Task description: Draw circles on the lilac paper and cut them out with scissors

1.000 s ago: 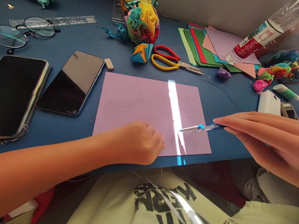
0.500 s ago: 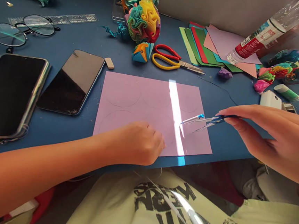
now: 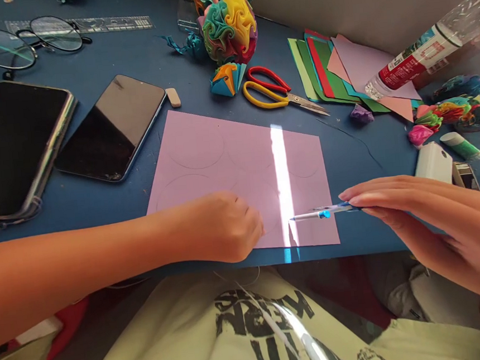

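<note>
Head view, looking down over lap and blue tabletop (image 3: 347, 154). Left forearm stretched in from left, nearly level along near edge; left hand (image 3: 223, 226) curled into loose fist, knuckles up, resting on near edge of pink paper sheet (image 3: 238, 158), fingers drawn together and pressing sheet flat. Faint pencilled circles visible on sheet, several in two rows. Bright strip of sunlight crossing sheet right of centre. Right hand (image 3: 410, 210) reaching in from right, palm turned down, fingers long and nearly straight, closed together on blue end of drawing compass (image 3: 322, 213). Compass lying low, almost flat, legs close together, tip pointing left over near right corner of sheet, just beside sun strip; whether tip touches paper cannot be told. Well apart beyond sheet: red-and-yellow scissors (image 3: 270, 90), multicoloured folded paper ball (image 3: 229, 27), stack of coloured paper sheets (image 3: 331, 71) with plastic bottle (image 3: 422, 55) lying over it. Left of sheet: two dark phones, smaller phone (image 3: 111, 127) near sheet's edge, larger phone (image 3: 10, 144) further left, eyeglasses (image 3: 22, 45) and clear ruler (image 3: 121, 23) at far side. Small eraser (image 3: 173, 97) just off sheet's far left corner.
</note>
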Motion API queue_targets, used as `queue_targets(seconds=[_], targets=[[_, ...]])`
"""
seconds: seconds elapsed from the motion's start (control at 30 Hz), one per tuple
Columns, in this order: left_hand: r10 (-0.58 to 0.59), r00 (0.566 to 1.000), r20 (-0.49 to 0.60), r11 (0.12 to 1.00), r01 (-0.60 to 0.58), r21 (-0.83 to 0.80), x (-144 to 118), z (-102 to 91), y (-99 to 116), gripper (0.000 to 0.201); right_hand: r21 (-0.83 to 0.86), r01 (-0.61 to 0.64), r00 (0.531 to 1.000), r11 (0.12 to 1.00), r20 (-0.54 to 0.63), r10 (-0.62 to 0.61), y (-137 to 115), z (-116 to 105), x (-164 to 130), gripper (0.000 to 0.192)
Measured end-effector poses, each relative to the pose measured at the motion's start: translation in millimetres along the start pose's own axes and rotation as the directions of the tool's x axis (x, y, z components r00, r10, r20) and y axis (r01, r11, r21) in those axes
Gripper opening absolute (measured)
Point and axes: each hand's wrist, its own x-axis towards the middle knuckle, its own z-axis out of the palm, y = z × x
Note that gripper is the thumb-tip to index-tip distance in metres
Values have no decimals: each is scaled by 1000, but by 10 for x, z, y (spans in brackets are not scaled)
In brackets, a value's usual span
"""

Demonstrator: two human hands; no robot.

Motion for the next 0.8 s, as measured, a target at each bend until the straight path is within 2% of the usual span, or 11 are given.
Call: queue_targets(seconds=[0.2, 0.43, 0.57, 0.73, 0.8], targets=[[6, 1000, -1, 1000, -6, 14, -9, 9, 3, 28, 88, 78, 995, 993, 50, -83, 37, -28, -37, 32], [-4, 1000, 9, 1000, 4, 12, -14, -7, 4, 24, 84, 110, 991, 990, 72, -116, 28, 26, -99, 42], [1, 1000, 27, 1000, -1, 10, -21, -17, 8, 22, 12, 105, 993, 994, 52, -105, 89, 32, -14, 35], [-8, 999, 34, 1000, 8, 11, -28, -9, 15, 23, -207, 186, 982, 961, 16, -187, 264, 38, 189, 8], [-13, 1000, 26, 1000, 13, 7, -24, -5, 15, 24, -272, 177, 984, 946, 28, -176, 329, 40, 227, 7]])
